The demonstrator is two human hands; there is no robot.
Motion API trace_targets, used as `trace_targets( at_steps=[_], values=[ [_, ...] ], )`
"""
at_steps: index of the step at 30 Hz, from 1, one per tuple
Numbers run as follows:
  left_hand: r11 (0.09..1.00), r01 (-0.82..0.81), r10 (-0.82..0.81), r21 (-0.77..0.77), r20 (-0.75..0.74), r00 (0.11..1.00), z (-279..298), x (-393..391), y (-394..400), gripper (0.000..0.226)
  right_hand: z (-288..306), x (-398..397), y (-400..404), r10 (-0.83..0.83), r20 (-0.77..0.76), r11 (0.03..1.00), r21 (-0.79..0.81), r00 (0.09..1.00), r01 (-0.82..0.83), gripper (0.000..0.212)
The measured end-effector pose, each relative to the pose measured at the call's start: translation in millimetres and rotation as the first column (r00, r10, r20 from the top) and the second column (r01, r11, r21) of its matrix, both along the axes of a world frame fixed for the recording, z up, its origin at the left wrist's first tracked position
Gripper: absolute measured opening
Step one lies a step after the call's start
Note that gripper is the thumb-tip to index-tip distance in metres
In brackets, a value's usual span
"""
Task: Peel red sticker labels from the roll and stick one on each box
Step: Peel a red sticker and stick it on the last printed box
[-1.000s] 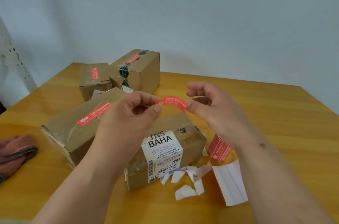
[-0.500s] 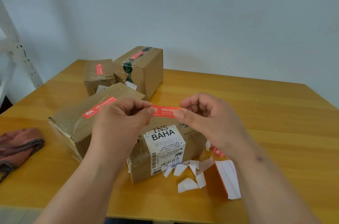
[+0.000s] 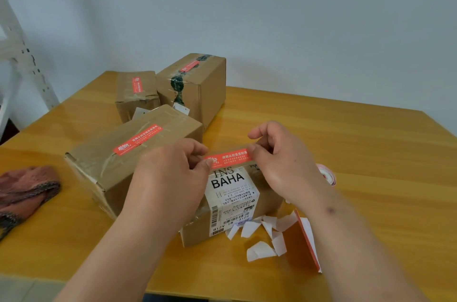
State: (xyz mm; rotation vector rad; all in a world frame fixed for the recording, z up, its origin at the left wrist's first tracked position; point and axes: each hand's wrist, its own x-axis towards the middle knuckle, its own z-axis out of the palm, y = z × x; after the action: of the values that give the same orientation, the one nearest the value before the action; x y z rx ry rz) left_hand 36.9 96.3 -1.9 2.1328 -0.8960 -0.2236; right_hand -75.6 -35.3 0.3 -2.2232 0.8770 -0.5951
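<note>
lowering the red sticker (image 3: 228,158), now flattened, onto the baha box (image 3: 235,198); left hand (image 3: 170,173) and right hand (image 3: 279,165) pinch its ends, so sticking looks imminent.

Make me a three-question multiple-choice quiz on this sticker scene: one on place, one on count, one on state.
1. Where does the sticker roll lie?
A. right of the boxes
B. on a box
C. on the cloth

2. How many boxes already wear a red sticker on top?
A. one
B. three
C. five

3. How is the red sticker held?
A. one hand
B. lying loose
C. pinched at both ends

Answers: 1 A, it shows past the right hand. 2 B, three behind the BAHA box. 3 C, the left hand and right hand each pinch an end.
</note>
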Motion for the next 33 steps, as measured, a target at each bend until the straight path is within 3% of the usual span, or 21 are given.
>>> trace_targets(
  at_steps=[2, 15, 24, 27, 33],
  values=[
    [0.998, -0.002, -0.001, 0.059, 0.046, 0.999, 1, 0, -1, 0.003, -3, 3, -1, 0.007, -0.041, 0.999, -0.033, 0.999, -0.008, 0.015],
    [0.963, 0.09, -0.124, 0.255, 0.123, 0.985, 0, 5, -7, 0.015, -9, 6, -2, 0.119, -0.193, 0.972, -0.176, 0.974, -0.154, 0.014],
    [0.975, 0.049, -0.078, 0.218, 0.13, 0.988, -3, 8, -10, 0.014, -13, 8, -3, 0.102, -0.219, 0.96, -0.233, 0.97, -0.154, 0.017],
    [0.977, 0.052, -0.076, 0.206, 0.109, 0.991, -6, 9, -11, 0.005, -15, 10, -4, 0.093, -0.225, 0.948, -0.277, 0.97, -0.155, 0.018],
    [0.973, 0.047, -0.072, 0.225, 0.1, 0.992, -9, 12, -14, 0.011, -19, 10, -5, 0.091, -0.25, 0.918, -0.354, 0.964, -0.178, 0.016]
  ],
)
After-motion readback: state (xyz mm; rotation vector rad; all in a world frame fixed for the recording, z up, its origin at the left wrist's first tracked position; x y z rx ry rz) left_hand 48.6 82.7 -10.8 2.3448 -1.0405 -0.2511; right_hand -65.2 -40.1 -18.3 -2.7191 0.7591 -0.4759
